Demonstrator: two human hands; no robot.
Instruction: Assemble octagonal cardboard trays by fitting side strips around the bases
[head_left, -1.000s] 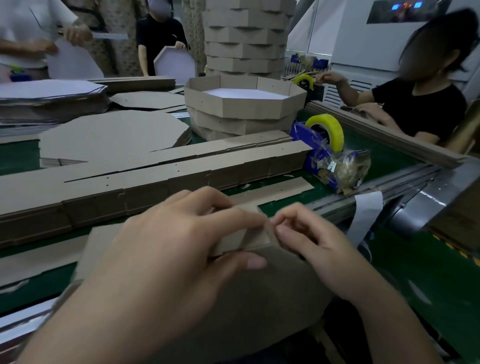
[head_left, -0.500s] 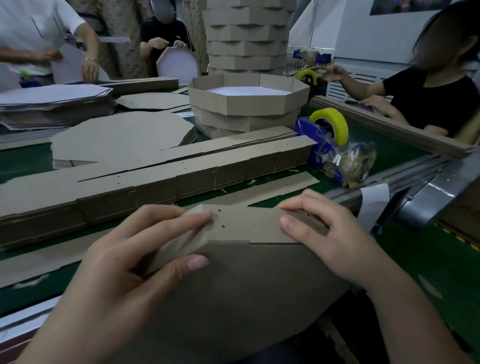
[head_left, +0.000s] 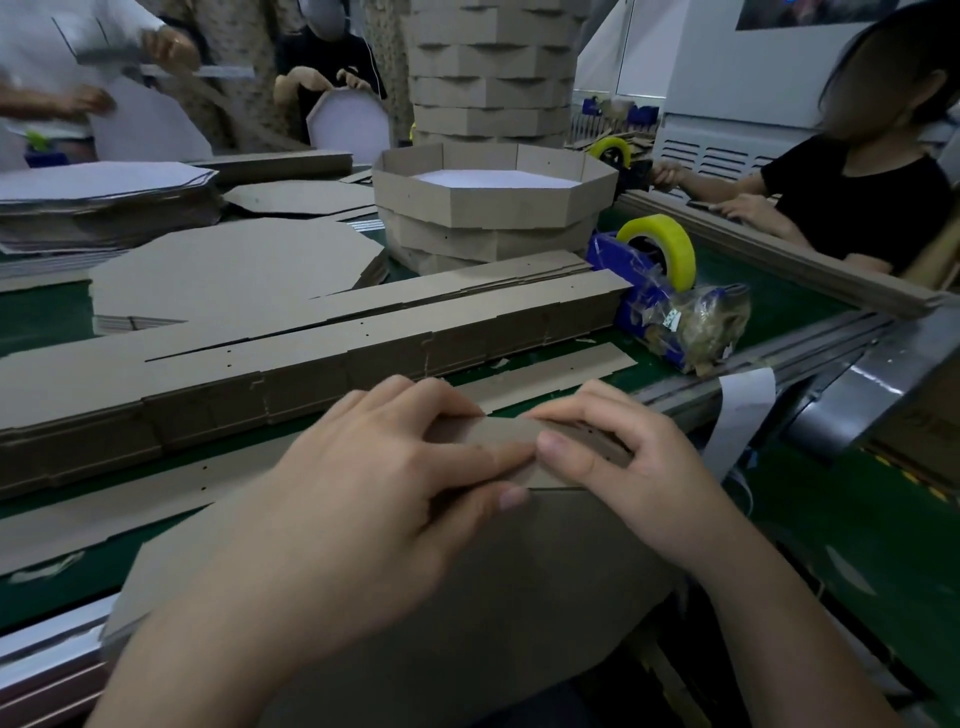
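Observation:
A brown octagonal cardboard base (head_left: 519, 597) lies tilted against the near table edge, reaching toward me. Along its far edge stands a folded side strip (head_left: 506, 434). My left hand (head_left: 363, 499) grips the strip from the left, fingers over its top and thumb on its near face. My right hand (head_left: 618, 462) pinches the same strip from the right, thumb pressed on the near face beside my left thumb. Most of the strip is hidden by both hands.
A stack of flat side strips (head_left: 322, 353) runs across the green table (head_left: 41, 317). Behind it lie flat octagon bases (head_left: 228, 270), finished trays (head_left: 493, 208) and a tall tray column (head_left: 493, 67). A blue tape dispenser (head_left: 660, 270) sits right. Other people work around the table.
My hands have moved together along the strip, so the thumbs now nearly touch at its middle; half a second ago they were apart at its two ends.

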